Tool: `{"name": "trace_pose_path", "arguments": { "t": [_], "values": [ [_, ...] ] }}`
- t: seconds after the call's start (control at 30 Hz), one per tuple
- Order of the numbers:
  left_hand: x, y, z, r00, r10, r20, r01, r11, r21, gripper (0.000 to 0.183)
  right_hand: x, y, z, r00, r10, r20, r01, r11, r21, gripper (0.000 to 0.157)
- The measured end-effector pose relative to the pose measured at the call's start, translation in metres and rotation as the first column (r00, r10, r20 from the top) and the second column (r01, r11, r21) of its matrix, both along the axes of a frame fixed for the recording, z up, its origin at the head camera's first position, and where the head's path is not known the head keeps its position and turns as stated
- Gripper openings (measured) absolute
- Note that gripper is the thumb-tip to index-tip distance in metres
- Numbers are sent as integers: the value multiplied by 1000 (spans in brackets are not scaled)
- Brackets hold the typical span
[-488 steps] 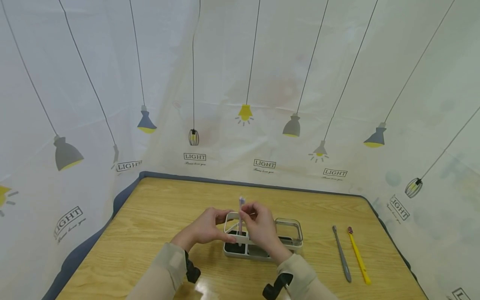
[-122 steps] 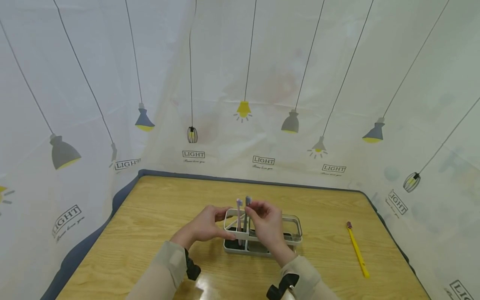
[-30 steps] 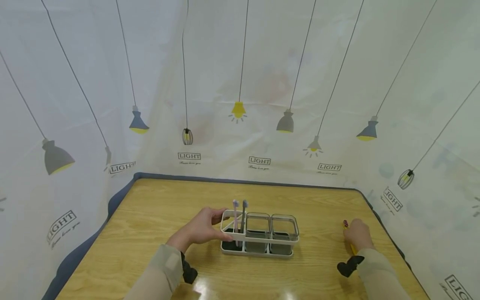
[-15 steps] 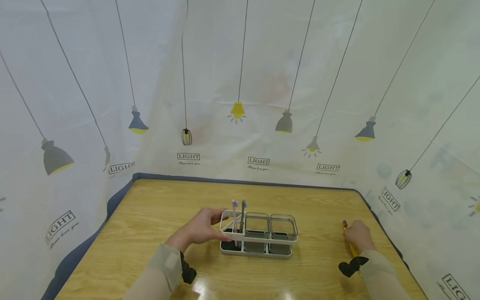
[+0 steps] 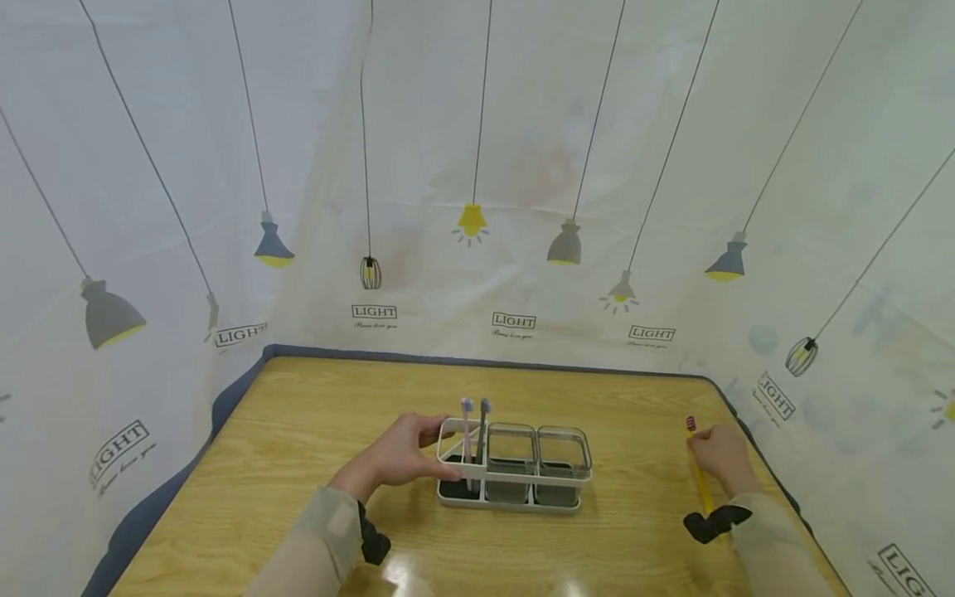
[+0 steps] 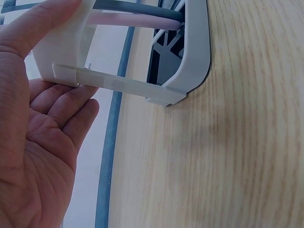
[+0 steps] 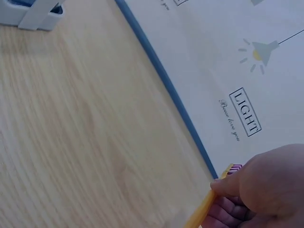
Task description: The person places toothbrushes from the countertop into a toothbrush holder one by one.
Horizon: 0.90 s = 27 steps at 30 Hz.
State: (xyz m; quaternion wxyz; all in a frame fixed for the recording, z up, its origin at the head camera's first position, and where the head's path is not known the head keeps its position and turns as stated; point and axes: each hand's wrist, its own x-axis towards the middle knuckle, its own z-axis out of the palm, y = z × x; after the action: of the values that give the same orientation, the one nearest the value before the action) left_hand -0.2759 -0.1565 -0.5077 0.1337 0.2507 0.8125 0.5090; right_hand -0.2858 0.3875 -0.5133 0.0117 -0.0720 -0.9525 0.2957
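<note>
A white toothbrush holder (image 5: 515,507) stands on the wooden table, slightly right of the middle in the head view. My left hand (image 5: 403,452) grips the upper frame at its left end, thumb in front and fingers behind. Inside that left section a pink toothbrush (image 5: 467,435) and a dark grey toothbrush (image 5: 482,431) stand upright, heads up; their lower ends show in the left wrist view. Over at the right, my right hand (image 5: 722,458) pinches a yellow toothbrush (image 7: 203,209) below its purple-and-white bristled head, between thumb and fingers. Its handle slants down toward the wrist.
Two clear cups (image 5: 563,452) sit in the holder's middle and right sections. A dark blue edge (image 5: 485,361) borders the wooden table (image 5: 358,390) at the back and sides. Beyond it hangs a white sheet (image 5: 433,124) printed with lamps.
The grey toothbrush went from the table into the holder beside the pink one. My right hand moved right to the yellow toothbrush and lifts its head slightly. My left hand keeps its grip.
</note>
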Motion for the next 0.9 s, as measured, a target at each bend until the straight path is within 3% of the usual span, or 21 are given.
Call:
{"name": "trace_pose_path", "arguments": {
  "t": [0.53,0.9],
  "values": [
    [0,0,-1,1000,24,-4,-24,999,-29,94,2,-20,41,993,-75,-90,66,992,-104,37],
    [1,0,1,1000,11,-7,-11,1000,-19,91,5,-47,71,976,-132,-171,102,979,-176,33]
  ]
}}
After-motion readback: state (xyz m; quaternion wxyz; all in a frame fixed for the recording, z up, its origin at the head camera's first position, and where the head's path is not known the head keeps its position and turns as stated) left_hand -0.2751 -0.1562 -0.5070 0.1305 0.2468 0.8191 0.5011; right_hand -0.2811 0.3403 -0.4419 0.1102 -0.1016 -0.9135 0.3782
